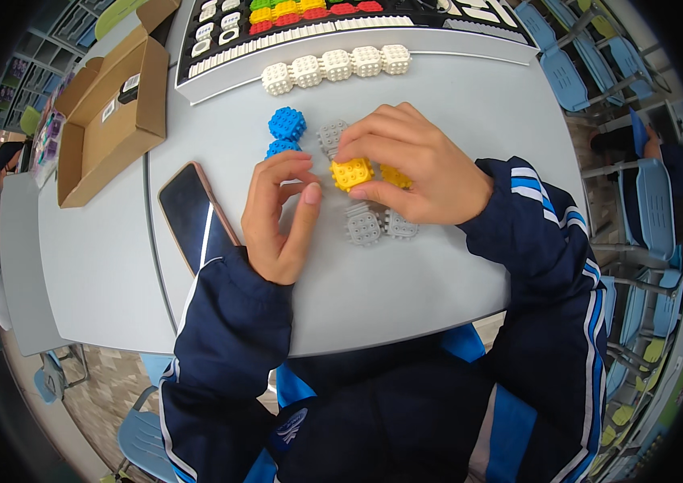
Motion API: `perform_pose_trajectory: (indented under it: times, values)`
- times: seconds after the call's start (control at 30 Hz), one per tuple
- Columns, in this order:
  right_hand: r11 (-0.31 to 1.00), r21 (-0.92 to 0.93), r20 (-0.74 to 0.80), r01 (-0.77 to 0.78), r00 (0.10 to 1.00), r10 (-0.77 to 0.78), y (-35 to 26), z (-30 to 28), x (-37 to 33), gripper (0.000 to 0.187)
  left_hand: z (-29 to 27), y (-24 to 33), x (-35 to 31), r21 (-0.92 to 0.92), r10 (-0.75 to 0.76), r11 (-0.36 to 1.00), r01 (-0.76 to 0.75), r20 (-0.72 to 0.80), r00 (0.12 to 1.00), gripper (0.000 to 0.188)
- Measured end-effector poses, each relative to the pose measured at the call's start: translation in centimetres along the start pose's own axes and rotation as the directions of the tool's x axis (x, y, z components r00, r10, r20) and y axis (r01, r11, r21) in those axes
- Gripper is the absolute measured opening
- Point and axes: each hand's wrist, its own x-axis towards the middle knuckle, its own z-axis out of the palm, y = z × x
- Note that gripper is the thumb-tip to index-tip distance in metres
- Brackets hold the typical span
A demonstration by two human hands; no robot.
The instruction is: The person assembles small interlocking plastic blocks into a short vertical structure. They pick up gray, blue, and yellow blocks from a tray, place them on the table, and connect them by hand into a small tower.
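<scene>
My right hand is closed on a yellow studded building block, pinched between thumb and fingers. Another yellow block shows partly under that hand. My left hand is open, its fingers apart and slightly curled, holding nothing, just left of the yellow block. Two blue studded blocks lie beyond my left fingers, the nearer one partly covered by them. One grey block sits behind the yellow one, partly hidden by my right fingers. Two more grey blocks rest side by side nearer me.
A row of white studded blocks stands before a large parts tray holding green, yellow, red and white pieces. To the left are a phone and an open cardboard box. Blue chairs stand beyond the table's right edge.
</scene>
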Motion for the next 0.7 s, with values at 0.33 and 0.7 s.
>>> perform_pose_trajectory:
  times: [0.33, 0.7]
  values:
    - [0.994, -0.081, 0.028, -0.074, 0.997, 0.076, 1.7, 1.5, -1.0, 0.038, 0.5, -0.9, 0.5, 0.103, 0.040, 0.994, -0.042, 0.020, 0.999, 0.027]
    - [0.958, -0.262, 0.173, -0.116, 0.971, 0.165, 3.0, 0.7, 0.0, 0.086, 0.3, -0.7, 1.4, 0.428, 0.189, 0.884, -0.190, 0.045, 0.981, 0.057]
